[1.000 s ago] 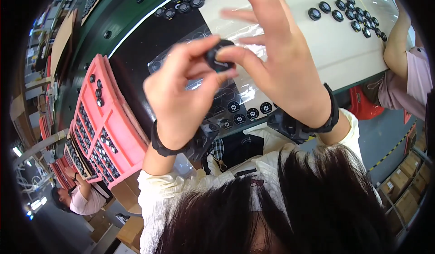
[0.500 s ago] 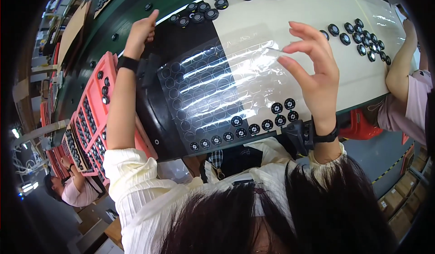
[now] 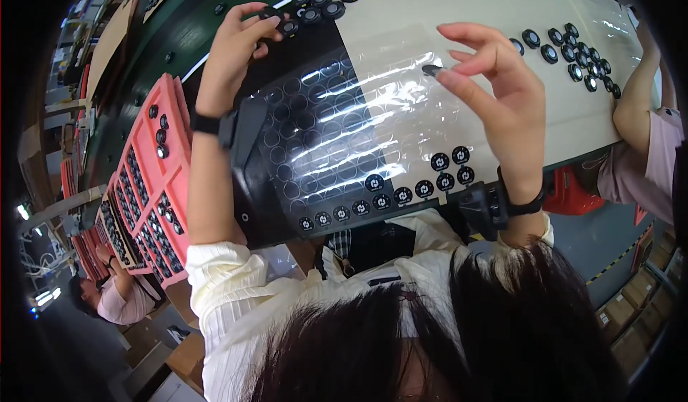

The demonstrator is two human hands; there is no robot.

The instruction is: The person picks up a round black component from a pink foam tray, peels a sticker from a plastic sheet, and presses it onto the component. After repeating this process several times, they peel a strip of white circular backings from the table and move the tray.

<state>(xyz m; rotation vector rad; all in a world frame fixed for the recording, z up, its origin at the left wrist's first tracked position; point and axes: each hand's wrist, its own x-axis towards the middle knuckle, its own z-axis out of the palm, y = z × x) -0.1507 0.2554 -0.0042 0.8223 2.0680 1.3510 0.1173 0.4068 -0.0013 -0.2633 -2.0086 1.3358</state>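
Note:
My left hand (image 3: 231, 58) reaches to the far left of the table, its thumb and fingers closed on a black round part (image 3: 269, 13) beside a cluster of similar black parts (image 3: 311, 14). My right hand (image 3: 498, 79) hovers over the sheet, thumb and finger pinching a small, thin black sticker (image 3: 431, 70), seen nearly edge-on. Below both hands lies a clear sticker sheet (image 3: 315, 140) with rows of circle outlines. Black round stickers (image 3: 381, 201) with a white mark remain along its near edge.
A pink compartment tray (image 3: 172, 176) holding black parts stands at the left. More black parts (image 3: 584, 58) lie at the right, near another person's arm (image 3: 638, 94). Behind the table's left part runs a green surface (image 3: 193, 33). A red stool (image 3: 573, 190) stands below the right edge.
My left hand has gone from a closed pose above the table to the cluster and gripped a black part. My right hand has shifted slightly and turned the sticker, which now looks dark.

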